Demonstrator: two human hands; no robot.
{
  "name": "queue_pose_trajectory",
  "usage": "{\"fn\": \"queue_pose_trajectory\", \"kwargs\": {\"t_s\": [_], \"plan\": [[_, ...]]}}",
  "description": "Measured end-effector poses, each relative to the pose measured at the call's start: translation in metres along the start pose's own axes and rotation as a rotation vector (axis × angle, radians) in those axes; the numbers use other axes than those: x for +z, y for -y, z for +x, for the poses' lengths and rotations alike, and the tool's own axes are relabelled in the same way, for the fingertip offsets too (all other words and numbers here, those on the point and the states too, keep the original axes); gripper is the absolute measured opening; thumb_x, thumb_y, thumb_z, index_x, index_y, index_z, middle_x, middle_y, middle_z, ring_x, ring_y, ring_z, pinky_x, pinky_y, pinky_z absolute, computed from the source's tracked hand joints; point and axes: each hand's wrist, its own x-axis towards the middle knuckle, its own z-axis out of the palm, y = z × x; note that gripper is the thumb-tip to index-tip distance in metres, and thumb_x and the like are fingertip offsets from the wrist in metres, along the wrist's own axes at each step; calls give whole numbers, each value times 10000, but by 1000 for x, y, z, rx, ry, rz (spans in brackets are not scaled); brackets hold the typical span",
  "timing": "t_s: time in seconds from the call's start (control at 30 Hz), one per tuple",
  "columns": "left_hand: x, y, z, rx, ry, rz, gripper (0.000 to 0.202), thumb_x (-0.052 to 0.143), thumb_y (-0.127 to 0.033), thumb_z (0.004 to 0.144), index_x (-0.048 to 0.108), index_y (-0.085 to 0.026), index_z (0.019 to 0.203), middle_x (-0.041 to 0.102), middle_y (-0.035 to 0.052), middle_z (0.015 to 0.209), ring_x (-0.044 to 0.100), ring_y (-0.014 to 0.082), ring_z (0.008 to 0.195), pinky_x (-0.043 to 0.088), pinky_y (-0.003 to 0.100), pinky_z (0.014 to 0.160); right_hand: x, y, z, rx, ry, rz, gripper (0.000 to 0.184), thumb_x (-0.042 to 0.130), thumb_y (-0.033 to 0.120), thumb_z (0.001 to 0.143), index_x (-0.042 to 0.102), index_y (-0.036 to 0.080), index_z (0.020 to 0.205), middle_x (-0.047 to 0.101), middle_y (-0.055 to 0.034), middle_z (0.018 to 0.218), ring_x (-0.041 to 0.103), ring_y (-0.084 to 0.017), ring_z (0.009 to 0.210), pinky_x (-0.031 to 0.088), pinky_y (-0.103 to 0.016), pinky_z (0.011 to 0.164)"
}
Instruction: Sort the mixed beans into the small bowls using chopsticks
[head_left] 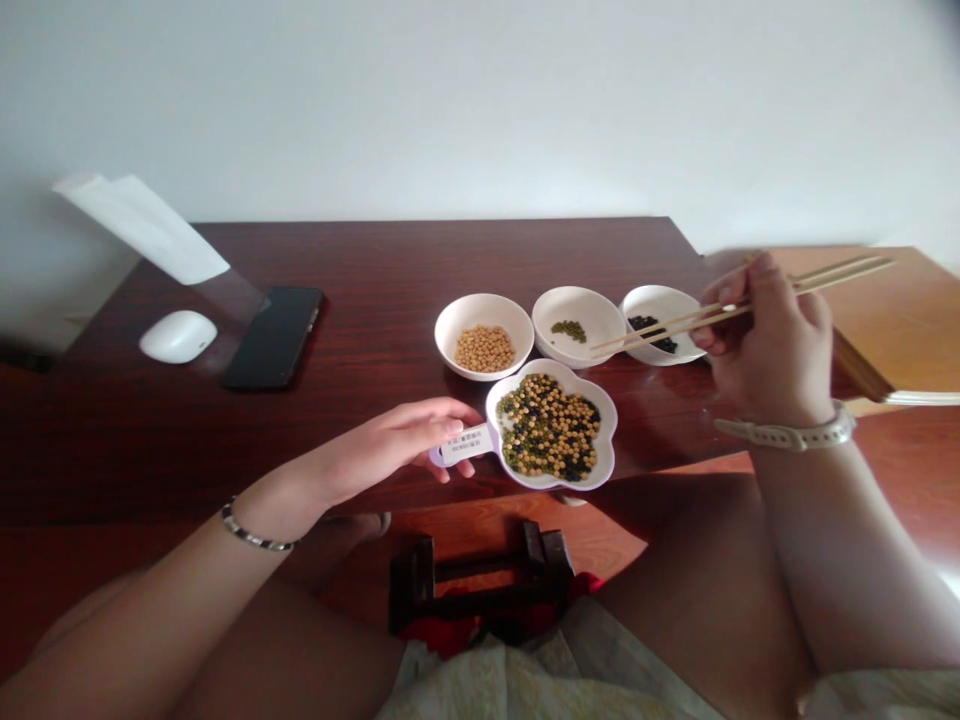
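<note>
bamboo chopsticks (840, 274) pinched in rt hand (765, 340), fingers curled together round both sticks, tips out over middle white bowl (579, 295) near green beans (568, 330); nothing clear btwn tips. lt hand (382, 450) on white handle (465, 445) of flower-shaped dish (555, 482), fingers together, grip strength can't tell. dish full of mixed beans (547, 425). for small round beans: tips level, light squeeze, low over bowl.
</note>
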Motion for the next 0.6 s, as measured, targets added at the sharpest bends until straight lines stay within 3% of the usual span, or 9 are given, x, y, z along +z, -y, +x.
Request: {"fn": "queue_pose_trajectory", "kwargs": {"t_s": [0.07,0.2,0.33,0.6], "plan": [[0,1,0,8,-2,6,406,683,-518,1100,751,-204,1347,808,92,1176,771,231,951,599,349,857,14,4,-13,67,142,-21,433,759,496,984,623,219,680,600,-17,651,522,-111,415,270,-241,327],[-1,2,0,13,0,18,401,672,-520,1102,751,-215,1350,810,94,1197,773,238,964,594,342,838,37,12,-36,248,412,-142,522,739,697,984,675,232,756,605,0,576,535,-125,436,390,-235,378],[-2,3,-1,15,0,23,411,676,-533,1095,746,-217,1349,820,93,1143,777,251,960,598,360,850,51,13,-48,328,477,-121,524,767,714,959,697,231,767,628,-2,548,553,-127,435,430,-237,393],[-5,3,-2,17,8,35,409,672,-521,1103,749,-200,1344,828,90,1109,765,237,914,588,354,846,50,6,-46,240,516,-194,538,698,711,1013,720,227,777,667,-13,540,544,-124,422,414,-232,388]]}}
